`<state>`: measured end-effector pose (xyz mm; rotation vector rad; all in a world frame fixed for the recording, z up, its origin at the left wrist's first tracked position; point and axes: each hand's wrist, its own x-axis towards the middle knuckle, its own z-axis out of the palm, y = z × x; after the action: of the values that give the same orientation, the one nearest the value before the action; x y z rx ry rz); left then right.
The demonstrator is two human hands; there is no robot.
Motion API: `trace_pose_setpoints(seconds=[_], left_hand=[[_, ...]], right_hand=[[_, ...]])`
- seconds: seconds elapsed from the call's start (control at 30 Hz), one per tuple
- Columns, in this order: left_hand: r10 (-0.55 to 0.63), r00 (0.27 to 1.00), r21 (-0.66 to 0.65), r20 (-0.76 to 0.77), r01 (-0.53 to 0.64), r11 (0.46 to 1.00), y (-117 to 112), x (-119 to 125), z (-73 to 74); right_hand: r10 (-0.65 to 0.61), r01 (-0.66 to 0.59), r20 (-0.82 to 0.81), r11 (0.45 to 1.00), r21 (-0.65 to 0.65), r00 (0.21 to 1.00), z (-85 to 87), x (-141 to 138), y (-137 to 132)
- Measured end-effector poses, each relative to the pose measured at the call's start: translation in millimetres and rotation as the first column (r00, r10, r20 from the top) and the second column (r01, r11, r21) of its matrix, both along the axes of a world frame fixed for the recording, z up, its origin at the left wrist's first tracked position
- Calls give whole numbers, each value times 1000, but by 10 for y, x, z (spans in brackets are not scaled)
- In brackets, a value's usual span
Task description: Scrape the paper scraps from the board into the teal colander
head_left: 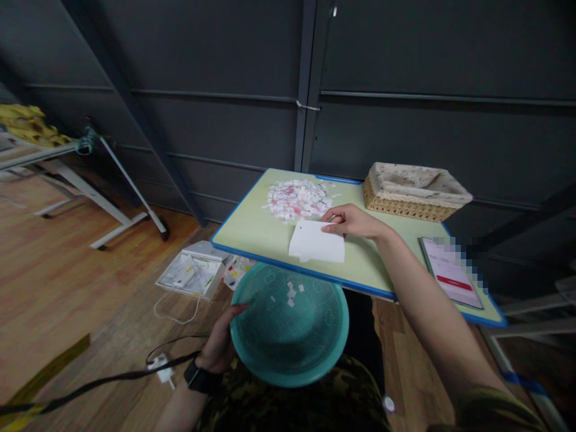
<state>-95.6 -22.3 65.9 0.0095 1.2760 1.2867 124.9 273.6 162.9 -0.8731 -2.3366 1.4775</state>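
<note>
My left hand (220,345) grips the rim of a teal mesh basket (290,336), held just below the near edge of the green table (252,231). A few white paper bits lie inside the basket. My right hand (353,221) reaches over the table and pinches the top edge of a white plastic scraper card (317,243), which stands on the tabletop. Behind the card lies a heap of small pink and white paper pieces (297,199), untouched by either hand.
A wicker basket with cloth lining (414,191) sits at the table's far right. A phone (450,273) lies near the right edge. On the wooden floor are a white box (191,273), cables (135,372) and a white metal stand (112,198).
</note>
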Motion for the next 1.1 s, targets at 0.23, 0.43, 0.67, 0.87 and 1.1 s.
trace_pose_setpoints(seconds=[0.23, 0.43, 0.67, 0.87, 1.1], left_hand=[[18, 1000, 35, -1, -18, 999, 1, 0, -1], [21, 1000, 42, 11, -21, 999, 7, -5, -28], [12, 1000, 17, 9, -12, 1000, 13, 5, -13], [2, 999, 16, 37, -2, 1000, -2, -1, -11], [9, 1000, 27, 18, -10, 1000, 9, 1, -9]], right_hand=[[-32, 31, -60, 999, -23, 998, 44, 19, -15], [36, -37, -17, 998, -41, 999, 12, -30, -49], [41, -41, -15, 999, -27, 999, -23, -74, -76], [-43, 45, -45, 998, 33, 998, -31, -80, -58], [-138, 145, -87, 986, 84, 987, -28, -28, 0]])
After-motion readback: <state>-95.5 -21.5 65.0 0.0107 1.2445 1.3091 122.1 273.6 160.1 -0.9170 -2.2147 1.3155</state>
